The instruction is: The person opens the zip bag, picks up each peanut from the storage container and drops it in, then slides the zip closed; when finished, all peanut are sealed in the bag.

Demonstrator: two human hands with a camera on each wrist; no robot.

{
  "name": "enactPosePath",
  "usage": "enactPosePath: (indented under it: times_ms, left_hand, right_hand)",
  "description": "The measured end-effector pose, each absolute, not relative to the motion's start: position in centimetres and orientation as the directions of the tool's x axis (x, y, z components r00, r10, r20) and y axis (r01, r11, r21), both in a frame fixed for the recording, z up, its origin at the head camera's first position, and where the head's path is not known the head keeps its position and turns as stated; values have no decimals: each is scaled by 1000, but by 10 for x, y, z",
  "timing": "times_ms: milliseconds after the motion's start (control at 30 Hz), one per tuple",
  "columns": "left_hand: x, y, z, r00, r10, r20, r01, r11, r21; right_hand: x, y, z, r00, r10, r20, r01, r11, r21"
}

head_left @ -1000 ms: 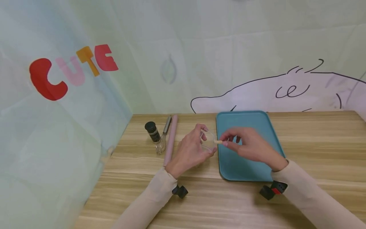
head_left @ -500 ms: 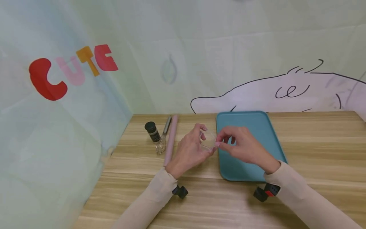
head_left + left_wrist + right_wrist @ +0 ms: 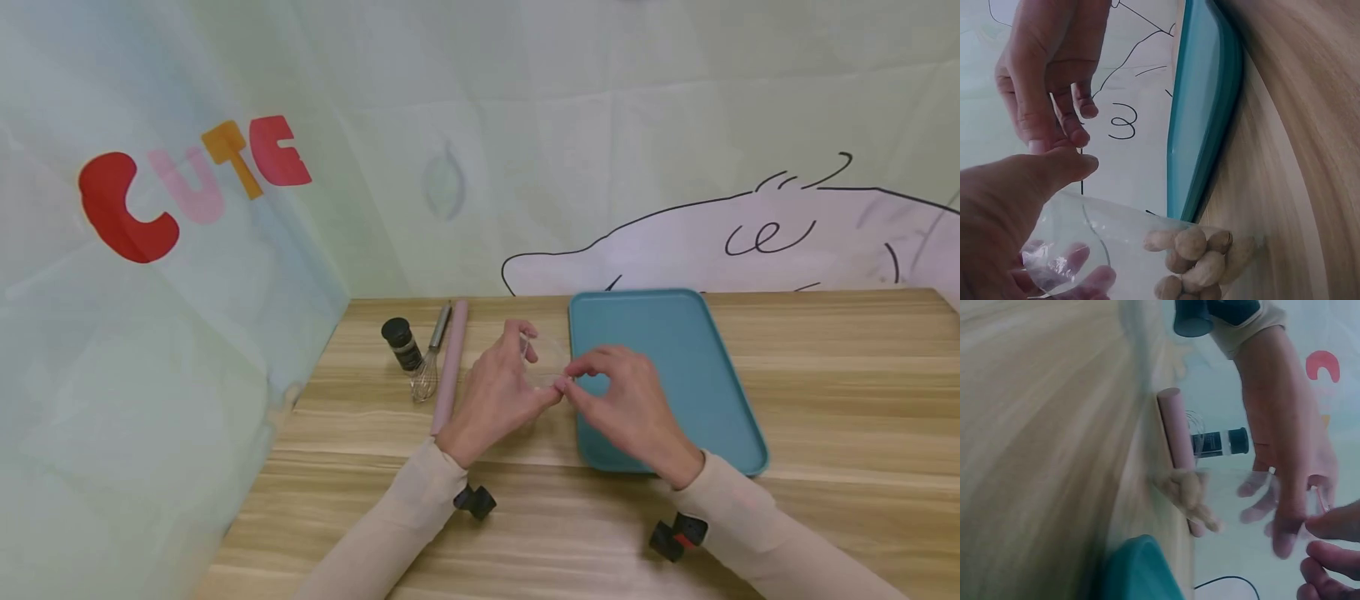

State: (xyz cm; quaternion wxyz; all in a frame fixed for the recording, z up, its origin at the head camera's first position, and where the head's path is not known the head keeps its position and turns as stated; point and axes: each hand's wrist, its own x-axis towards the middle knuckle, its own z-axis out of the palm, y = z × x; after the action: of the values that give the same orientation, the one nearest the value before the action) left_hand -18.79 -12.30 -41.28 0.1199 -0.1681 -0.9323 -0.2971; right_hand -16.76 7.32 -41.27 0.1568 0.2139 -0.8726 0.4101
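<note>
A clear plastic bag (image 3: 550,360) with several unshelled peanuts (image 3: 1205,267) at its bottom hangs over the table, left of the blue tray (image 3: 663,325). My left hand (image 3: 495,404) grips the bag's mouth, its thumb on the near side and its other fingers spread along the far side. Thumb and index finger of my right hand (image 3: 630,408) pinch the bag's rim right beside the left thumb tip. From the right wrist, the peanuts (image 3: 1188,490) show blurred through the film. No peanut is visible between my right fingertips.
Left of the hands lie a pink rolling pin (image 3: 452,362) and a wire whisk (image 3: 425,373). A black-capped spice jar (image 3: 402,343) stands beside the whisk. A printed cloth backdrop (image 3: 480,167) rises behind the wooden table (image 3: 832,383).
My right hand, earlier holding a peanut at the bag's mouth, has moved left and toward me to the rim near my left thumb. The peanut has left its fingertips. My left hand stays nearly still.
</note>
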Motion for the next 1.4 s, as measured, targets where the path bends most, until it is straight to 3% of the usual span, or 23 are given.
enactPosePath:
  times_ms: [300, 467, 733, 967, 1400]
  left_hand:
    - [-189, -129, -401, -941, 239, 241, 337, 570, 750]
    - [-188, -133, -395, -923, 300, 239, 359, 455, 815]
    - [-184, -131, -390, -876, 375, 304, 430, 319, 845]
    - [-180, -131, -389, -863, 399, 310, 430, 259, 865]
    - [-177, -131, -383, -875, 411, 256, 394, 298, 869]
  right_hand:
    - [-173, 84, -421, -800, -118, 589, -573, 445, -689]
    - [-173, 94, -417, -785, -160, 598, -605, 402, -687]
    - [-168, 105, -409, -780, -246, 576, -624, 389, -678]
    - [-166, 106, -405, -733, -297, 612, -680, 344, -647]
    - [-166, 106, -402, -701, -307, 643, -713, 286, -640]
